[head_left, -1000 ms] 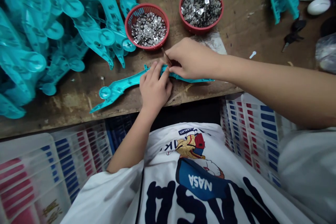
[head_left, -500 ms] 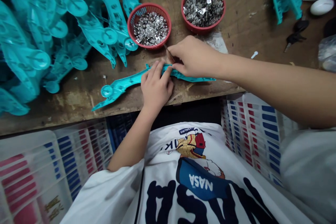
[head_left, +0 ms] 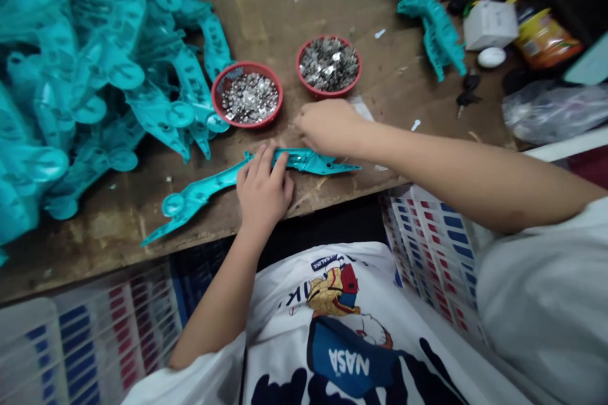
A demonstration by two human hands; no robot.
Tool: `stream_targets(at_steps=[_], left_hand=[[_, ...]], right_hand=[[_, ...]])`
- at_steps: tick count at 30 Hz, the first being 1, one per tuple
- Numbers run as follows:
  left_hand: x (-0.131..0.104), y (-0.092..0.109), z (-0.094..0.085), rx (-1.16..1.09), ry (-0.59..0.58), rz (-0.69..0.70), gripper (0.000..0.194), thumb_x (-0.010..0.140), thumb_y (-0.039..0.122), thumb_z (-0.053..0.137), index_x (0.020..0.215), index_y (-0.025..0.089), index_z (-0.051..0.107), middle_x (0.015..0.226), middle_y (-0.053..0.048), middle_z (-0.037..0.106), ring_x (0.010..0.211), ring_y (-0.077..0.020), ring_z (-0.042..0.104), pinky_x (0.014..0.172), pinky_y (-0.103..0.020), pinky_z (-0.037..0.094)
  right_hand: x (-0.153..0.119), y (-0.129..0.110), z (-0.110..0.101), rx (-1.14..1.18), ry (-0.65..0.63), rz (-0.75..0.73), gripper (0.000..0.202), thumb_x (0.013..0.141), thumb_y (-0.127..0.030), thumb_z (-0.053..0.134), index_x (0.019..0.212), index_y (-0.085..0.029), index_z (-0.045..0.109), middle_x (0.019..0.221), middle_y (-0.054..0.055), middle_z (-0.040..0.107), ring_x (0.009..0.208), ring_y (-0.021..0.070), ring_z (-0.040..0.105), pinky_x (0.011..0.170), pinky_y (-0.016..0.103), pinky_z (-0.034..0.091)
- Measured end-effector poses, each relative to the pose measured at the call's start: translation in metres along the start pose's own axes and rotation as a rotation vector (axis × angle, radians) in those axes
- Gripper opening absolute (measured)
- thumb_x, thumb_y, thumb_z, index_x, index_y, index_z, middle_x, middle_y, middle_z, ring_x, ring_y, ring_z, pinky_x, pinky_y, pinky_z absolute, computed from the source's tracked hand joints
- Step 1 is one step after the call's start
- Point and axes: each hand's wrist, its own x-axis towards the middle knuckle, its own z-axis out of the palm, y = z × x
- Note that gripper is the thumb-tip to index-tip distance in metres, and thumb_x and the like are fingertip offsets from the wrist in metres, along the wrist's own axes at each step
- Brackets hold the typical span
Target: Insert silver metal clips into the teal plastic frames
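Observation:
A long teal plastic part [head_left: 202, 186] with a round disc near its left end lies along the table's front edge. My left hand [head_left: 263, 186] presses on its middle, fingers over the top and thumb at the near side. Just beyond the part, my right hand [head_left: 330, 126] is closed, fingertips curled under and blurred; whatever they hold is hidden. Small shiny metal pieces fill a red basket [head_left: 278, 101] beyond my left hand. A second red basket [head_left: 357, 79], behind my right hand, holds larger metal clips.
Many similar teal parts [head_left: 90, 50] are heaped at the left. More teal parts [head_left: 427, 19] lie at the back right, near a white box [head_left: 491, 24], keys [head_left: 468, 98] and a plastic bag [head_left: 551, 111]. Slatted plastic crates [head_left: 432, 240] stand below the table edge.
My right hand has come off the teal part, slightly toward the baskets; the thin brownish thing at its fingers no longer shows. My left hand stays on the part. The view has shifted.

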Motion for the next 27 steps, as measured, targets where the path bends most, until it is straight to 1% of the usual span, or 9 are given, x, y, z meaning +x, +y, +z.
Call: stream_targets(at_steps=[3,5,8,12,19,22,24,25,27], left_hand=[[0.001,-0.003,0.003,0.008,0.035,0.028,0.046,0.116,0.026,0.054,0.155,0.018,0.076,0.177,-0.019,0.064,0.169,-0.0377,0.059,0.130,-0.054,0.045],[0.001,-0.004,0.004,0.017,0.040,0.039,0.046,0.116,0.027,0.054,0.156,0.018,0.076,0.176,-0.020,0.065,0.169,-0.0381,0.060,0.129,-0.053,0.045],[0.001,-0.004,0.003,0.030,0.044,0.045,0.046,0.117,0.029,0.054,0.155,0.016,0.076,0.176,-0.021,0.066,0.167,-0.0395,0.061,0.128,-0.055,0.046],[0.001,-0.003,0.002,0.015,0.045,0.037,0.045,0.117,0.029,0.054,0.154,0.016,0.076,0.175,-0.021,0.066,0.167,-0.0398,0.061,0.129,-0.055,0.045],[0.002,-0.007,0.003,0.011,0.031,0.033,0.049,0.117,0.023,0.048,0.156,0.016,0.076,0.176,-0.020,0.065,0.168,-0.0388,0.060,0.130,-0.056,0.045],[0.003,-0.009,0.002,0.018,0.022,0.031,0.050,0.115,0.021,0.048,0.156,0.014,0.076,0.177,-0.020,0.064,0.168,-0.0400,0.059,0.130,-0.057,0.045],[0.003,-0.010,0.002,0.024,0.017,0.018,0.051,0.114,0.019,0.048,0.156,0.014,0.076,0.177,-0.020,0.065,0.167,-0.0407,0.060,0.129,-0.057,0.046],[0.002,-0.009,0.002,0.028,0.017,0.007,0.051,0.113,0.019,0.047,0.156,0.014,0.076,0.177,-0.020,0.065,0.166,-0.0411,0.061,0.129,-0.058,0.046],[-0.002,-0.006,0.004,0.039,0.025,-0.012,0.051,0.114,0.019,0.047,0.156,0.014,0.075,0.176,-0.021,0.065,0.165,-0.0427,0.062,0.129,-0.059,0.047]], right_hand=[[0.001,-0.009,0.001,0.103,0.018,-0.084,0.036,0.117,-0.029,0.065,0.145,-0.020,0.087,0.146,0.018,0.083,0.135,0.0401,0.079,0.100,0.043,0.060],[0.004,-0.010,0.004,0.148,-0.020,-0.083,0.032,0.116,-0.026,0.070,0.139,-0.017,0.089,0.138,0.019,0.086,0.130,0.0372,0.081,0.098,0.039,0.057],[0.011,-0.005,0.009,0.223,-0.061,-0.116,0.026,0.113,-0.020,0.075,0.132,-0.013,0.092,0.129,0.018,0.088,0.124,0.0308,0.081,0.096,0.034,0.053],[0.020,0.004,0.014,0.304,-0.062,-0.135,0.022,0.111,-0.018,0.080,0.128,-0.013,0.093,0.125,0.014,0.090,0.116,0.0250,0.082,0.089,0.030,0.049],[0.025,0.005,0.016,0.297,-0.034,-0.151,0.022,0.109,-0.019,0.084,0.127,-0.012,0.094,0.123,0.015,0.090,0.112,0.0257,0.081,0.088,0.030,0.048],[0.024,0.006,0.014,0.277,-0.011,-0.161,0.021,0.109,-0.019,0.082,0.126,-0.012,0.092,0.123,0.016,0.090,0.112,0.0262,0.081,0.090,0.031,0.050],[0.022,0.005,0.016,0.254,0.001,-0.206,0.024,0.110,-0.023,0.082,0.128,-0.011,0.090,0.128,0.017,0.088,0.114,0.0275,0.081,0.094,0.032,0.053],[0.021,0.004,0.018,0.239,0.009,-0.229,0.028,0.108,-0.026,0.085,0.131,-0.011,0.089,0.132,0.017,0.087,0.117,0.0288,0.080,0.097,0.033,0.055],[0.017,-0.002,0.025,0.186,0.034,-0.255,0.052,0.099,-0.033,0.096,0.144,-0.011,0.082,0.145,0.020,0.082,0.128,0.0338,0.079,0.105,0.038,0.059]])
